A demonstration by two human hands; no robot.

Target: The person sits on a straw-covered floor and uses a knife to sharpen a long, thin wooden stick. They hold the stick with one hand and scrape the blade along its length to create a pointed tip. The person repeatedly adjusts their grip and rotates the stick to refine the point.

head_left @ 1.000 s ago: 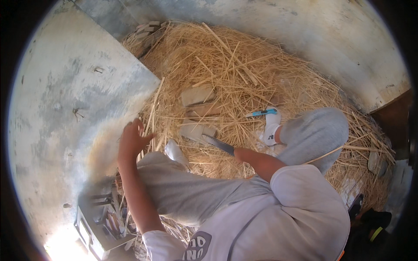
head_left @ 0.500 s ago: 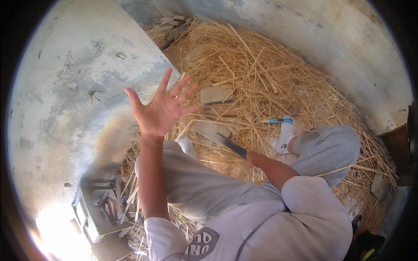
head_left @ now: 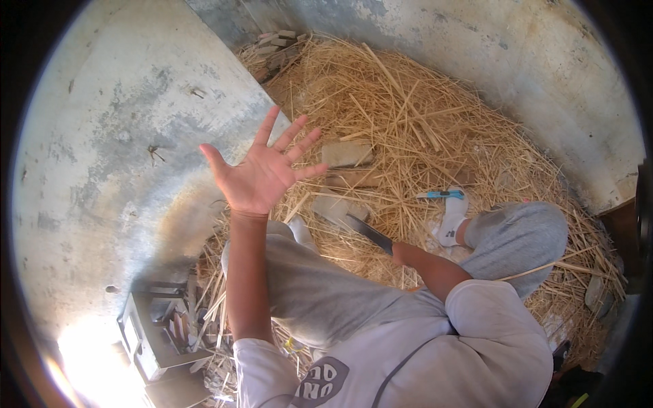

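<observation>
My left hand [head_left: 262, 175] is raised with its palm turned up and its fingers spread wide; nothing is in it. Lower and to the right, my right hand [head_left: 407, 254] is closed around the handle of a large knife [head_left: 371, 233] with a long dark blade. The handle itself is mostly hidden by my fingers. The blade slants up and left, its tip near a flat grey stone block [head_left: 333, 206] on the straw. Close to my white-socked right foot [head_left: 451, 224] is a slim blue object [head_left: 435, 194] with a pale tip.
Dry straw [head_left: 401, 115] covers the floor around my bent legs. A second stone block [head_left: 347, 154] lies farther off, and bricks [head_left: 277, 42] are piled in the far corner. Weathered walls [head_left: 109, 129] enclose the space. At lower left stands a grey box-like frame [head_left: 154, 340] holding slats.
The whole view has shifted slightly, moving the scene a little right and down. My left hand stays raised and spread, and my right hand keeps hold of the knife.
</observation>
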